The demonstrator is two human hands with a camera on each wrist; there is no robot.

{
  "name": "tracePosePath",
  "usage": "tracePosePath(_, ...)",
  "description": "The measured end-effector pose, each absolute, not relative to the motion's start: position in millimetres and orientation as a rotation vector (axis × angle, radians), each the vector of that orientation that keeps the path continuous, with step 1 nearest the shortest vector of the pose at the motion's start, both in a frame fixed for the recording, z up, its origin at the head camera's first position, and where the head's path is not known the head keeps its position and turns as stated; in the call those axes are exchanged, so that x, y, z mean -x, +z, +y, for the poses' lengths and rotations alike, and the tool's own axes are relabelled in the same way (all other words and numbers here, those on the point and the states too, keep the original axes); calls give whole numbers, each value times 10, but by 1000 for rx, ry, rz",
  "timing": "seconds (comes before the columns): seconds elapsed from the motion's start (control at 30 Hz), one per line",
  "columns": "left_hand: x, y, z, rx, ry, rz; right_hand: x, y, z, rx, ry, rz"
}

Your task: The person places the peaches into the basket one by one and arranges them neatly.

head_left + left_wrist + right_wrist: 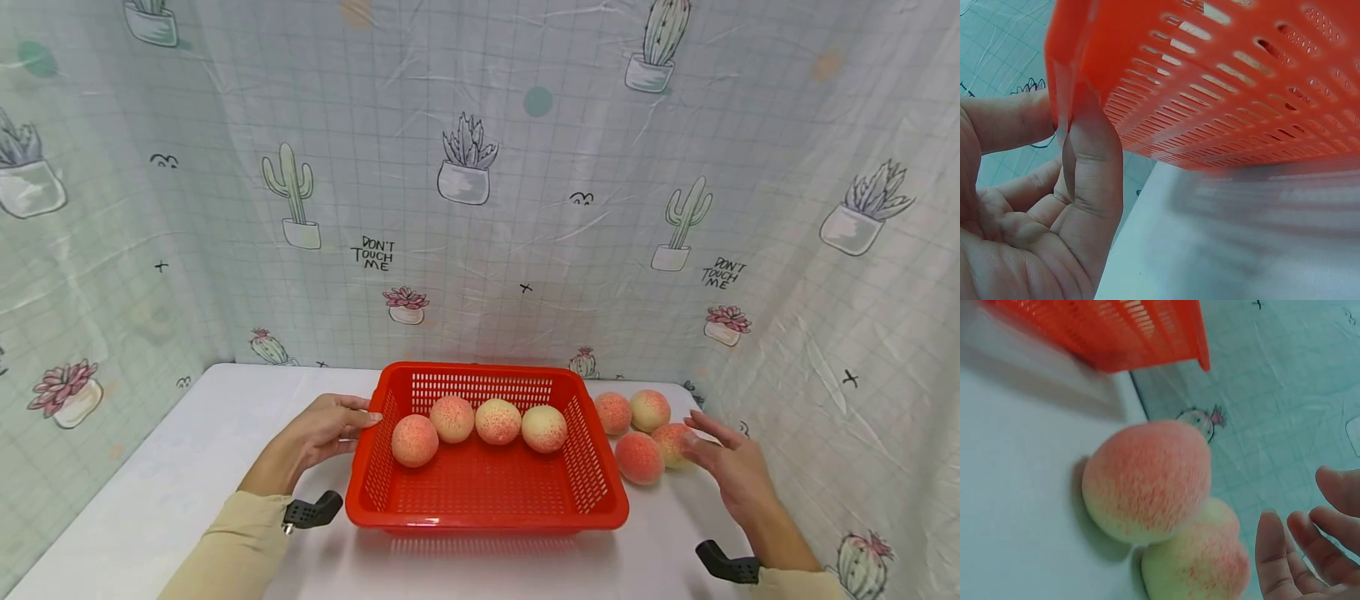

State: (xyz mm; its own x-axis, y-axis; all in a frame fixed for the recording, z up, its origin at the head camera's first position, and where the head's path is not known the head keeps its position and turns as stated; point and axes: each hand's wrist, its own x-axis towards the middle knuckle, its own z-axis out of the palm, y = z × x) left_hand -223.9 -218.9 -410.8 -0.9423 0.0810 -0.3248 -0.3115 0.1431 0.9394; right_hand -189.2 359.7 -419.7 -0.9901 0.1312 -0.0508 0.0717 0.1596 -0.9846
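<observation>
A red plastic basket (480, 492) with slotted walls stands at the middle of the table, several pink-and-yellow peaches (498, 422) inside along its far half. My left hand (324, 433) pinches the basket's left rim (1063, 69) between thumb and finger, as the left wrist view shows closely. Right of the basket, more peaches lie grouped on the table, including a deep pink peach (640, 458) and a yellower peach (670, 445). Beside that yellower one is my right hand (731, 467), fingers loosely bent. In the right wrist view its fingers (1270, 550) hold nothing and look apart from the fruit.
The white table (112, 492) reaches out on both sides of the basket. A curtain (480, 242) printed with cacti hangs behind the table and along both its sides, close to the right hand. Each wrist wears a black camera mount (313, 510).
</observation>
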Motion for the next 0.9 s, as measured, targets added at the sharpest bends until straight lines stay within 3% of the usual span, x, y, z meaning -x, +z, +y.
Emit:
tracePosePath(0.3, 2228, -4107, -2189, 228, 1879, 2116, 1974, -4262, 3657, 466, 1484, -2592)
tracePosePath(0.9, 2249, -4090, -2192, 231, 1866, 2115, 2188, -4633, 3692, 456, 1316, -2726)
